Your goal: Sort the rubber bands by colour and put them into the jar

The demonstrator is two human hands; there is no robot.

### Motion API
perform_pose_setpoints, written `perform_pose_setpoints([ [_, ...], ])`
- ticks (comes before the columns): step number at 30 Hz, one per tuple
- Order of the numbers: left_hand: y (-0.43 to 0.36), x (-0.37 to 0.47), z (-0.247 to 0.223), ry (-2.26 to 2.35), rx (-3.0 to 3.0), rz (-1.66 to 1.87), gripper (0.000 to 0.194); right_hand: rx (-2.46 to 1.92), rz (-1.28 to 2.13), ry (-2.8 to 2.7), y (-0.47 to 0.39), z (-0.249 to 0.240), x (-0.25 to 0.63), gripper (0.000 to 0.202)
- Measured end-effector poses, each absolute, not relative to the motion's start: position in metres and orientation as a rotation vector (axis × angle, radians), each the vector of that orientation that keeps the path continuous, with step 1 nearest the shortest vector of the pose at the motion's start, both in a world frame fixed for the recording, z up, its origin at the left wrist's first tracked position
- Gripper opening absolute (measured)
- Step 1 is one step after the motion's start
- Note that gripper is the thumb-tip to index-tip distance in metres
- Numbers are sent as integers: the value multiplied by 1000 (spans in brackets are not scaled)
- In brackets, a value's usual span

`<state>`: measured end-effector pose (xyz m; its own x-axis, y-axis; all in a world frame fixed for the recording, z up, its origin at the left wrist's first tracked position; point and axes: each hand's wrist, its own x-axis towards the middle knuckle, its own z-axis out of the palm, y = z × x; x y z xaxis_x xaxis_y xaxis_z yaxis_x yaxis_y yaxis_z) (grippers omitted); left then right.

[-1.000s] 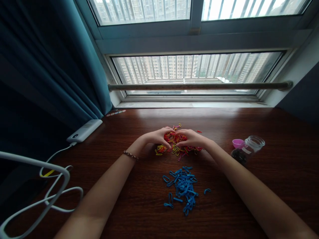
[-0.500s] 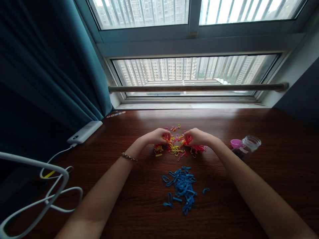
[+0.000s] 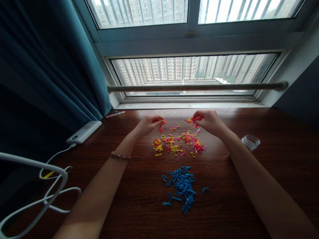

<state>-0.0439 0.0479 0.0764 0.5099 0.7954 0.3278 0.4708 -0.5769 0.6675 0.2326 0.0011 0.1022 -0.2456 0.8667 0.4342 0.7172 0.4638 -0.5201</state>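
Red and orange rubber bands (image 3: 160, 128) hang from the closed fingertips of my left hand (image 3: 149, 125), above the table's far part. My right hand (image 3: 208, 122) pinches a clump of red, pink and yellow rubber bands (image 3: 191, 121), some dangling below the fingers. Between and nearer than the hands lies a loose spread of pink, yellow and red rubber bands (image 3: 193, 141), with a yellow and red cluster (image 3: 157, 147) at its left. A separate pile of blue rubber bands (image 3: 183, 187) lies closer to me.
Partly behind my right forearm stands a clear glass jar (image 3: 251, 142). A white power bank (image 3: 84, 132) with a white cable (image 3: 59, 189) lies at the left by the blue curtain (image 3: 74, 66). The window (image 3: 194, 71) and a metal rail (image 3: 194, 87) border the brown table (image 3: 139, 199).
Both hands have risen from the mixed bands and moved away from me and apart, carrying bands. My right forearm now covers the pink cup by the jar. The blue pile has stayed.
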Motion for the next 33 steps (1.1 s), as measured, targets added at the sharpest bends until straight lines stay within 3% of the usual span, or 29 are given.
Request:
perform_pose_setpoints([
  [11,41,-54,100,1132,2331,916,29,-1268,226,-1986,-5,112,237,12],
  [19,40,-64,98,1267,2438,322,28,-1489,424,-2156,-2,106,240,13],
  [21,40,-65,89,1318,2437,83,43,-1624,483,-2317,-1,100,238,21],
  [24,36,-59,73,1328,2386,-257,80,-1808,544,-2606,-2,87,229,48],
  [27,31,-47,61,1354,2353,-384,102,-1954,533,-2731,-3,71,218,65],
  [29,28,-39,58,1318,2377,-410,94,-1974,483,-2721,-2,62,212,62],
  [33,28,-32,59,1156,2426,-449,39,-1888,485,-2721,1,57,209,36],
])
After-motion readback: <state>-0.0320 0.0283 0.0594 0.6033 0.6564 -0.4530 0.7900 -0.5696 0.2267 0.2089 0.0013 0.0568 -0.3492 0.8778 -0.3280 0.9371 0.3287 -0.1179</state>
